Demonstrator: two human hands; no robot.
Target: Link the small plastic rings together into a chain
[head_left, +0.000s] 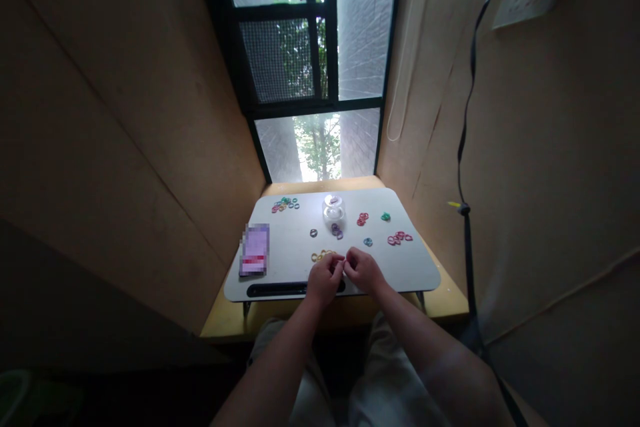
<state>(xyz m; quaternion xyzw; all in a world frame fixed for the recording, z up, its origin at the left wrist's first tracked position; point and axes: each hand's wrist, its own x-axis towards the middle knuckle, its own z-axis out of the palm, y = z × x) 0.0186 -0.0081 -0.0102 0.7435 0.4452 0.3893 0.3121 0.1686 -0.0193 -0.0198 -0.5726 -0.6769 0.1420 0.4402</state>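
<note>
Curling nearly closed, any hold too small to tell, the left hand (325, 275) and right hand (366, 269) meet, small yellow ring-shaped bands (315, 257) just beyond the nearer left.

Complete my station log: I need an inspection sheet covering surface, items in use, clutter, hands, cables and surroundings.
Surface: white table, dark slot along its near edge, set on a yellow board.
Items in use: yellow rings, blue rings, red rings, green rings, pink rings; purple rings at a clear container; mixed rings far left.
Clutter: phone-like object, pixelated, at the table's left.
Hands: left hand, nearest the yellow rings, and right hand have fingertips close together; anything in their grip is too small to identify.
Cables: black cable hanging from the wall outlet, right.
Surroundings: window ahead, brown walls both sides.
</note>
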